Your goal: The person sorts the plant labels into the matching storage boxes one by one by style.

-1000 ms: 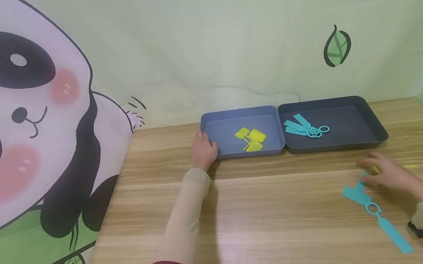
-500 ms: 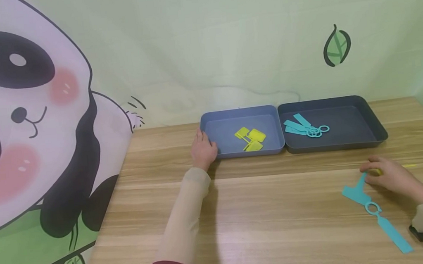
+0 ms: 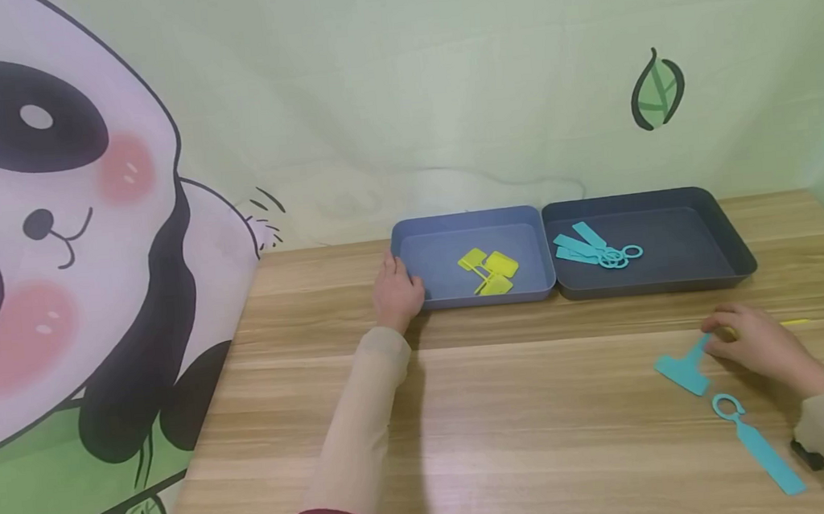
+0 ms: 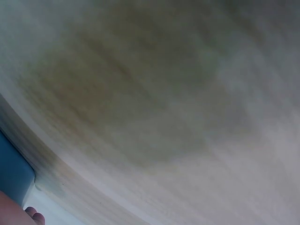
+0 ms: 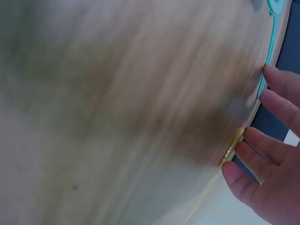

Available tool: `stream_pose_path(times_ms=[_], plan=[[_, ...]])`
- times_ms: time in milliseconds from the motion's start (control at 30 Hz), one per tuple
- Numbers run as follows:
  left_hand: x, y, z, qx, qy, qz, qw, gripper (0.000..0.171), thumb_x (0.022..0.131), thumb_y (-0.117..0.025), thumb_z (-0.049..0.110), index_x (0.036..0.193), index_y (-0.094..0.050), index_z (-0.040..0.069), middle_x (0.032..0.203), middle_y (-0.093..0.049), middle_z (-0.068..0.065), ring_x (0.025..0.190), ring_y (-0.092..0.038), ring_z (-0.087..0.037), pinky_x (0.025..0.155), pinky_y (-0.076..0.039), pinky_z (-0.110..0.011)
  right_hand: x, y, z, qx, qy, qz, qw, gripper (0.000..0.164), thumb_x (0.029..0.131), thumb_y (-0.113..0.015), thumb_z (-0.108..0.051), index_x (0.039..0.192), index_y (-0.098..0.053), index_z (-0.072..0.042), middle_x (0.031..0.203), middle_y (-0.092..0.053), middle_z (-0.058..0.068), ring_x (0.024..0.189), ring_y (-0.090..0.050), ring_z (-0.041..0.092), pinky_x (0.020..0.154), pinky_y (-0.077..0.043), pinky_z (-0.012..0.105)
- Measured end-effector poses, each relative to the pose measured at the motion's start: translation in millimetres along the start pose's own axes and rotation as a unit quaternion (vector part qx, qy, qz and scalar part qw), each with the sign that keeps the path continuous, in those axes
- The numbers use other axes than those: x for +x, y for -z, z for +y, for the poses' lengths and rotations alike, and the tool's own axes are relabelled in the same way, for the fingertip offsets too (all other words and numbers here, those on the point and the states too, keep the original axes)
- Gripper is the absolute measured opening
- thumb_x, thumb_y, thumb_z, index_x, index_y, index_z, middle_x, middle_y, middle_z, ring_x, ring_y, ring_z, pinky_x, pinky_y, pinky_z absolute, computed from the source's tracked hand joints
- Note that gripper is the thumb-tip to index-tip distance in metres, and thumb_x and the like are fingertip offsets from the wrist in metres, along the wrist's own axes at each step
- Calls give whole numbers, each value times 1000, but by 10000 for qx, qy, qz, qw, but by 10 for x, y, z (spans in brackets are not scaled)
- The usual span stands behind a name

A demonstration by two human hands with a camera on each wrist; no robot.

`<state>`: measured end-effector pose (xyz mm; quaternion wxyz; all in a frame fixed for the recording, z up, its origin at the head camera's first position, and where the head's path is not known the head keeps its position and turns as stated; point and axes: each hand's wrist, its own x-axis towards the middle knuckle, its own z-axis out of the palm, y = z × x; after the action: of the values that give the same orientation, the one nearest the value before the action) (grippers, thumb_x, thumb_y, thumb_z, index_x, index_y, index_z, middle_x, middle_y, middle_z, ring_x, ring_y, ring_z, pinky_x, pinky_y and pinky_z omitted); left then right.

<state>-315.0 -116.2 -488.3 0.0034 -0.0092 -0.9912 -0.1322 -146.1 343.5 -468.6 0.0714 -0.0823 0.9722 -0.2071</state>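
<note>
My right hand [image 3: 756,343] pinches the stem of a teal T-shaped plant label [image 3: 685,371] between thumb and fingertips; its wide plate points to the left and front. A yellow plant label [image 5: 232,145] lies at the other fingertips in the right wrist view, partly hidden by the hand in the head view. Just in front, a teal ring-ended plant label [image 3: 765,451] lies on the table. My left hand [image 3: 395,293] rests against the left side of the blue-grey tray [image 3: 488,299], fingers lying along its wall.
Several yellow plant labels [image 3: 496,265] lie inside the blue-grey tray. Beside it on the right stands a dark grey tray [image 3: 688,251] holding several teal ring-ended labels [image 3: 589,245]. Both stand at the back of the wooden table [image 3: 526,409], near the fabric backdrop [image 3: 485,82].
My right hand has closed on the teal T-shaped label and drawn it slightly left and away from the ring-ended label it had overlapped. The left hand and both trays stay put.
</note>
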Motion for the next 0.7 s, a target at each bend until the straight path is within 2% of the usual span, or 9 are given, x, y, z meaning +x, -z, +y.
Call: stream_pose_path(times_ms=[233,533,700], plan=[[8,-21,-14,17,-17,37,10000,58,89,-32,28,136,-26,-4,148,-13,-15,135,-19,-26,111,-18,-32,8,3,15,54,68,-171,9998,31,81,-59,-17,107,-59,-1,124,-34,39,109,-29,59,81,-28,69],[-2,-8,-6,-42,-35,75,10000,58,89,-34,28,136,-27,-5,148,-13,-16,135,-19,-26,111,-19,-32,44,-1,10,-106,304,-104,9994,7,75,-62,-8,81,-60,-10,120,-36,42,105,-32,60,81,-31,67],[-8,-6,-4,-17,-51,115,9999,57,89,-34,27,136,-27,-4,148,-14,-15,135,-20,-26,111,-19,-32,48,1,1,-175,537,-79,9984,9,73,-65,-8,78,-59,-11,118,-37,43,103,-35,60,80,-33,65]])
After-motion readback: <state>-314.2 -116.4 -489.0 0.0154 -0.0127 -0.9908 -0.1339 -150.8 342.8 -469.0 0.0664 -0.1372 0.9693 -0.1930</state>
